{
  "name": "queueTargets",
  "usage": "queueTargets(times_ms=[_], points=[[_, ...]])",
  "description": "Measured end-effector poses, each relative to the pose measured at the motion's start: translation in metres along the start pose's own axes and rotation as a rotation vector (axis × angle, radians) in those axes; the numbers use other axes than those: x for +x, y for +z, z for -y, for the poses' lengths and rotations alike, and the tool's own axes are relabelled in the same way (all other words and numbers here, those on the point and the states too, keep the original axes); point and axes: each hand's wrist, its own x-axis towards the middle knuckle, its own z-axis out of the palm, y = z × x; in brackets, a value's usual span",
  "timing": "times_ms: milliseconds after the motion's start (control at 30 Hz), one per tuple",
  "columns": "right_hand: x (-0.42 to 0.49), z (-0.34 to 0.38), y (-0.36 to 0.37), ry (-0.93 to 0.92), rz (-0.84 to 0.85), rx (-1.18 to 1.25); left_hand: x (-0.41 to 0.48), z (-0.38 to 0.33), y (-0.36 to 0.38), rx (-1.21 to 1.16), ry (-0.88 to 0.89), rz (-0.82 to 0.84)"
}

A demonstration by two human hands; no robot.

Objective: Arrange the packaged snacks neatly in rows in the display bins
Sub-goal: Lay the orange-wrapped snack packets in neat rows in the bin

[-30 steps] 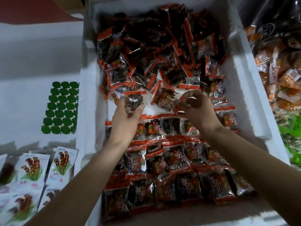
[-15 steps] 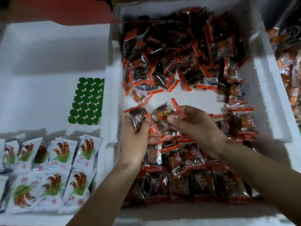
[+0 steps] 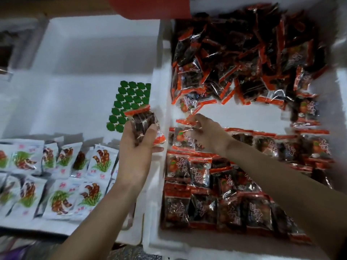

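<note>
- Packets first: the small film-wrapped dark snack packets with orange-red sealed edges [image 3: 199, 171]. How are they handling?
- Judging light, soft and crinkly. The glossy film is looking slippery, so a loosely held stack is probably sliding apart. For a single packet I'm suggesting pinching a sealed edge, and for a stack, wrapping fingers round the flat faces.
- Hands?
- Left hand [image 3: 137, 152] is gripping a small upright stack [image 3: 143, 126] of them, just beside the wall between the bins. Right hand [image 3: 206, 136] is pinching the top seal of one packet [image 3: 181, 136] at the left end of the farthest row.
- Where are the others sitting?
- In the right-hand white foam bin [image 3: 234, 114]. Neat overlapping rows [image 3: 225, 209] are filling the near half and a loose heap [image 3: 244, 53] is lying at the far end, with bare floor showing between.
- Looks?
- Clear film is showing dark contents, with white characters and an orange picture on the front.
- Left-hand white foam bin [image 3: 75, 100]?
- White packets with brown-and-green print [image 3: 60, 199] are lying in rows at its near end. A green sticker sheet [image 3: 131, 102] is lying by the wall.
</note>
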Motion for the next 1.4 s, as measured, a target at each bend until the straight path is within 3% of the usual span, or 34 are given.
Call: queueTargets(times_ms=[267,367,467,600,700,900,1033,1233,1400], points=[[0.009,-0.002,0.01,-0.089,-0.002,-0.317,-0.009,0.002,-0.005,-0.069,-0.059,0.053],[-0.002,0.0,0.011,-0.17,-0.091,-0.378,-0.013,0.005,-0.006,-0.022,-0.025,0.101],[-0.023,0.011,0.004,-0.225,-0.173,-0.115,-0.015,0.005,-0.006,0.104,0.047,0.186],[-0.056,0.022,-0.01,-0.119,0.063,0.365,-0.017,0.001,0.002,0.2,0.1,0.357],[-0.071,0.016,-0.022,-0.085,0.095,0.412,-0.019,-0.001,0.012,0.313,0.099,0.492],[-0.093,-0.003,-0.049,0.012,0.151,0.563,-0.022,0.0,0.034,0.507,0.289,0.477],[-0.103,-0.018,-0.051,0.11,0.096,0.769,-0.026,0.004,0.048,0.456,0.25,0.496],[-0.104,-0.033,-0.045,0.157,-0.016,0.644,-0.036,0.003,0.066,0.215,0.108,0.45],[-0.1,-0.038,-0.041,0.134,0.057,0.476,-0.039,0.007,0.073,0.319,0.187,0.468]])
